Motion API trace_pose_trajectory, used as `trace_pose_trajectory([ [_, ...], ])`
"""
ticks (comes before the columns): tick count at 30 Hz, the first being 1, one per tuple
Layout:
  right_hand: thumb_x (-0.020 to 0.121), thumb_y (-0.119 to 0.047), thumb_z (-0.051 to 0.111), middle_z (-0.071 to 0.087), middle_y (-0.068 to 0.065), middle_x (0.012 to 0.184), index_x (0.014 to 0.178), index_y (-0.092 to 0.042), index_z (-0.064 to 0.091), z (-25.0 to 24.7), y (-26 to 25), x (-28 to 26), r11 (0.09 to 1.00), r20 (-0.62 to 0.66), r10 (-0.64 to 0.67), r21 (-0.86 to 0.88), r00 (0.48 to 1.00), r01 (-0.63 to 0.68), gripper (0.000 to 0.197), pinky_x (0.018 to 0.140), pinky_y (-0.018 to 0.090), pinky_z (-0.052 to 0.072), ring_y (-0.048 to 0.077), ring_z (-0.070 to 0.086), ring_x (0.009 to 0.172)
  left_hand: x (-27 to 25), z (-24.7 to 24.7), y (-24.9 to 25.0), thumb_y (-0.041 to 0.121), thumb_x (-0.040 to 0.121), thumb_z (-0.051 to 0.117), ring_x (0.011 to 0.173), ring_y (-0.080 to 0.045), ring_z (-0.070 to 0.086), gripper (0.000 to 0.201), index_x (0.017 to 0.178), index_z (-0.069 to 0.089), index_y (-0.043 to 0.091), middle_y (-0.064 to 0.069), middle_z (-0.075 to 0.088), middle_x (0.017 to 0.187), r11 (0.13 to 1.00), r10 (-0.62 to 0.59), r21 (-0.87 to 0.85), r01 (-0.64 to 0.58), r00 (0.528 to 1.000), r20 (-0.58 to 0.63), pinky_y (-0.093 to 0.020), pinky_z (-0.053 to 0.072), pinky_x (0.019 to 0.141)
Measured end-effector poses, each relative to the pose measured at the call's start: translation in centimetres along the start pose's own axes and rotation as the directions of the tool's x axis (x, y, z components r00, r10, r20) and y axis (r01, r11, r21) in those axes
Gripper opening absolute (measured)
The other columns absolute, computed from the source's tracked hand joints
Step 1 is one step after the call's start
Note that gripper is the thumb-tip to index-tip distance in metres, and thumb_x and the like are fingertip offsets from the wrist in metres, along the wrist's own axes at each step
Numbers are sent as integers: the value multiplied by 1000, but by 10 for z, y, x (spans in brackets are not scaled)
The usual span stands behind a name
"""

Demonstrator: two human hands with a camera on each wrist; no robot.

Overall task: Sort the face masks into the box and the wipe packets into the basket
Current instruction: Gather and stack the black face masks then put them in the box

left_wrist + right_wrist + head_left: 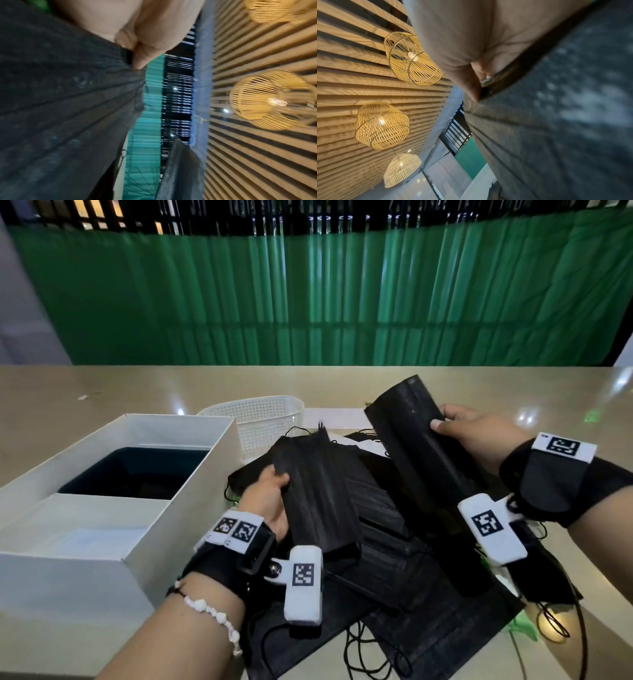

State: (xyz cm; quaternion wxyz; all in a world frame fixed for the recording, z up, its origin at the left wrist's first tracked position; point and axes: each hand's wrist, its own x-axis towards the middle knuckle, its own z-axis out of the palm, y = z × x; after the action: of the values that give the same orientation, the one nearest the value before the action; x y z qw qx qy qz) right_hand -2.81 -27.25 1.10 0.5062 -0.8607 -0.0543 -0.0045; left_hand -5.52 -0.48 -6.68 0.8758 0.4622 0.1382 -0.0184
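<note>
**Two stacks of masks lifted, most of the pile still to sort**

The beige surface [102,392] filled the lower half of the head view, with a green curtain [308,296] behind it. At the left of the frame stood the white box [191,474], open, with something dark inside that I could not identify. Just behind it, near the centre, was the white basket [274,419]; no wipe packet was visible in it from this angle.

The pile of black face masks [394,542] lay in the lower centre, with ear loops spread around it. It seemed that most of the sorting was left to do. Small green pieces at the edges of the pile were perhaps wipe packets, but they were too covered to tell.

The left hand [270,501] gripped one stack of masks [318,491] beside the box, its fingers [142,54] curled on the edge. The right hand [479,436] held a second stack [421,446] tilted up over the pile, thumb on top.
</note>
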Motion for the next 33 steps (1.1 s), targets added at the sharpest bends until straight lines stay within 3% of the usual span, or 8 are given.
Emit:
trace_pose_trajectory([
  [5,91,-10,54,62,3,72,77,-20,56,16,5,-6,997,195,34,-81,980,-19,17,73,36,44,20,56,68,11,-15,-27,5,101,25,82,-27,59,40,137,39,12,-15,59,95,997,-81,-10,80,994,-73,-43,48,73],
  [8,81,-22,63,64,4,79,79,-22,60,35,1,-9,995,274,38,-104,961,-10,3,81,40,47,20,59,75,11,-13,-26,5,101,24,84,-26,59,40,138,40,14,-15,59,98,997,-66,-50,63,996,-60,-43,49,74],
  [11,72,-22,64,63,13,89,87,-18,61,55,-10,-8,997,324,26,59,946,-47,16,88,45,46,26,58,81,9,-14,-29,4,101,24,85,-26,59,42,139,39,14,-15,59,101,995,-51,-86,47,998,-49,-46,47,80],
  [15,77,-10,62,60,11,81,80,-14,56,84,-20,-3,971,366,-10,225,931,-79,8,75,35,47,21,56,68,5,-16,-30,5,101,22,89,-28,59,42,138,40,15,-19,58,114,991,-66,-117,62,998,-24,-46,48,77],
  [20,87,-11,61,61,4,82,73,-21,56,115,3,10,983,406,89,-184,909,-13,17,85,38,47,22,57,81,5,-17,-30,3,100,26,94,-33,60,39,133,46,12,-24,58,121,988,-80,-135,76,996,-26,-48,50,84],
  [24,88,-18,58,61,0,96,96,-21,60,125,18,10,894,431,196,-447,881,20,9,92,30,44,15,56,91,4,-16,-31,6,101,28,95,-32,58,38,135,44,10,-23,57,122,986,-63,-156,59,998,-21,-49,44,95],
  [30,86,-16,61,61,0,115,125,-22,53,133,22,21,917,330,228,-388,916,-88,40,101,32,42,20,58,107,4,-18,-30,15,104,23,117,-38,53,38,137,41,11,-23,54,130,984,-95,-152,97,995,21,-55,38,103],
  [33,86,-10,59,62,8,120,124,-20,55,136,22,26,959,270,218,-236,938,-156,40,101,38,44,25,59,108,-1,-18,-25,17,104,21,98,-32,61,38,135,43,14,-19,62,115,991,-78,-103,87,993,87,-52,48,89],
])
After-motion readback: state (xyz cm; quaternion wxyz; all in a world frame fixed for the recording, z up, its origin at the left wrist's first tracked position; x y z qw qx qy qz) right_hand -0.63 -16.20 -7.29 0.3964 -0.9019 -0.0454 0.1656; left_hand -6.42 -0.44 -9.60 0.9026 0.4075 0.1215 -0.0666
